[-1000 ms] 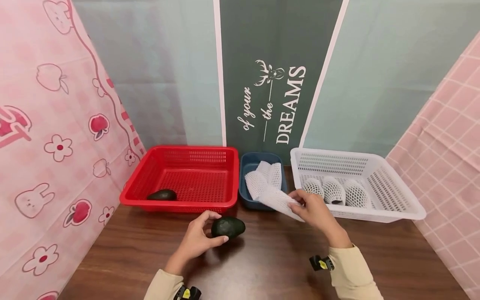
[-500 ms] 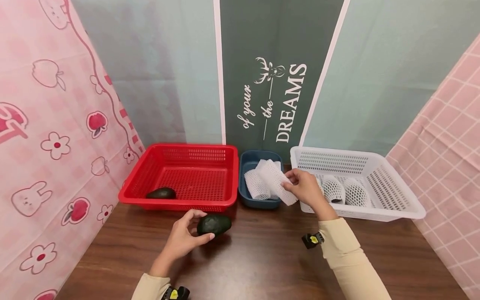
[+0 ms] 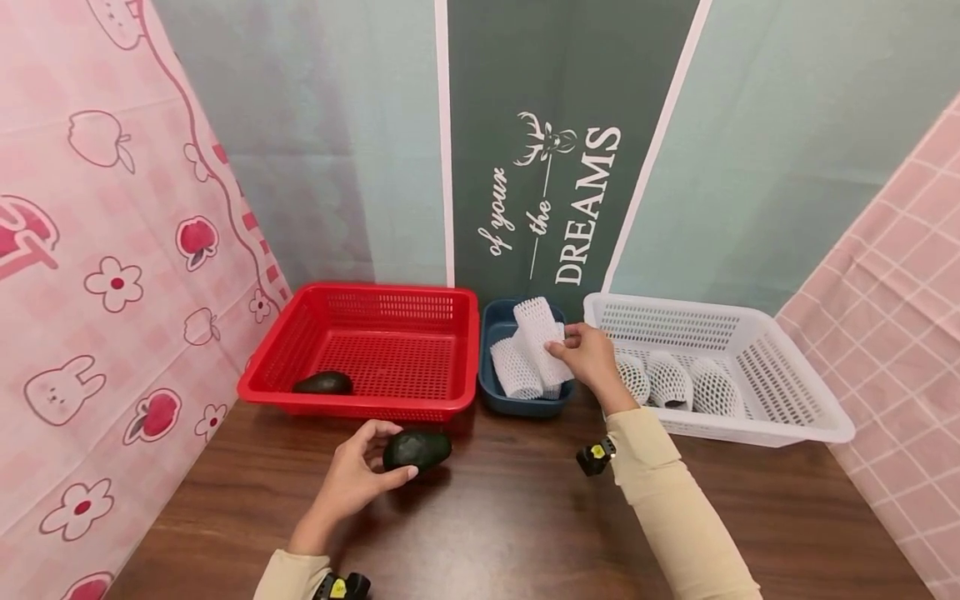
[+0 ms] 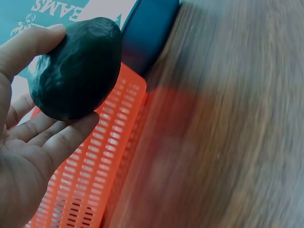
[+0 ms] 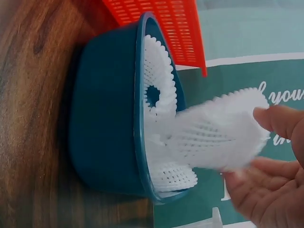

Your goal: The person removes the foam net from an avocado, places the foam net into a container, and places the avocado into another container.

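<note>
A dark green avocado (image 3: 416, 450) is gripped between the thumb and fingers of my left hand (image 3: 360, 467), above the table in front of the red basket. In the left wrist view the avocado (image 4: 78, 71) shows whole, with the thumb on one side and fingers beneath. My right hand (image 3: 588, 358) pinches a white foam net sleeve (image 3: 540, 333) by its near end, over the small blue bin (image 3: 525, 407). More foam net sleeves (image 3: 516, 371) lie in that bin. The right wrist view shows the held foam net sleeve (image 5: 223, 130) flattened and slightly blurred.
A red basket (image 3: 360, 404) at left holds one avocado (image 3: 324, 382). At right a white basket (image 3: 787, 429) holds several avocados in foam nets (image 3: 667, 383). All three containers stand along the back of the wooden table (image 3: 510, 517), before a printed cloth (image 3: 555, 50).
My right hand has moved up and left, turning the foam sleeve from slanting towards me to more upright over the blue bin. My left hand has shifted left with the avocado.
</note>
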Action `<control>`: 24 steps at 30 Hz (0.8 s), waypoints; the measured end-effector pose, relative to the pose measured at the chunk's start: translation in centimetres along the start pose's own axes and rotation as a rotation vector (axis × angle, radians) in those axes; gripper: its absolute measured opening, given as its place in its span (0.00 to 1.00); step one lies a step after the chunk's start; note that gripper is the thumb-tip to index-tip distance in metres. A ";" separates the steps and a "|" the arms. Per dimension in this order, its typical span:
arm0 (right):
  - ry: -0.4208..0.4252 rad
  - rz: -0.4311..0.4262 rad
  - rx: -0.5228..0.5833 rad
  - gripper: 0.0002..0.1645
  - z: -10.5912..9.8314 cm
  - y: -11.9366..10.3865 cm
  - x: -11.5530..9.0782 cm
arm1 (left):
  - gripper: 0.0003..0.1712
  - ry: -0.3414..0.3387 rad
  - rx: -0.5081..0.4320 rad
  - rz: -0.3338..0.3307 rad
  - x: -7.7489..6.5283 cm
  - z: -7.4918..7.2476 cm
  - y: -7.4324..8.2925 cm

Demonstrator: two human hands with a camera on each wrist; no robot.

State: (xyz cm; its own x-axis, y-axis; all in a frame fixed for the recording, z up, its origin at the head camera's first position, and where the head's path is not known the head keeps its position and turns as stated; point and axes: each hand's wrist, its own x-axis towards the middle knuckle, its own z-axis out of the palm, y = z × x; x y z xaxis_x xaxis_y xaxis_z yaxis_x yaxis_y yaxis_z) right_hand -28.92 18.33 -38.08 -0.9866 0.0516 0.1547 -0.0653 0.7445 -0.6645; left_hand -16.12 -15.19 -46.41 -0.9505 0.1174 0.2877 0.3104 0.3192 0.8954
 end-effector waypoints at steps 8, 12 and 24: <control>-0.055 -0.029 -0.036 0.29 -0.7 0.0 -0.9 | 0.29 0.016 0.014 -0.080 -0.3 -1.1 -0.1; -0.077 -0.020 -0.041 0.27 -0.9 0.1 -1.1 | 0.29 0.009 0.022 -0.079 -0.3 -1.3 -0.1; -0.082 -0.087 -0.095 0.26 -1.1 -0.7 -3.0 | 0.29 0.016 0.004 -0.030 -0.2 -1.0 1.0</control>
State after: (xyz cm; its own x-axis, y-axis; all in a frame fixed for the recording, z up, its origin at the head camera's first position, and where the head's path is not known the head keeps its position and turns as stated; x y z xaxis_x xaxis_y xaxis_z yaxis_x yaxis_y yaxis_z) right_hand -25.80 18.44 -37.28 -0.9870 -0.0678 0.1459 -0.1407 0.8035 -0.5784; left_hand -15.64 -15.88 -45.27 -0.9593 0.0933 0.2664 0.2823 0.3264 0.9021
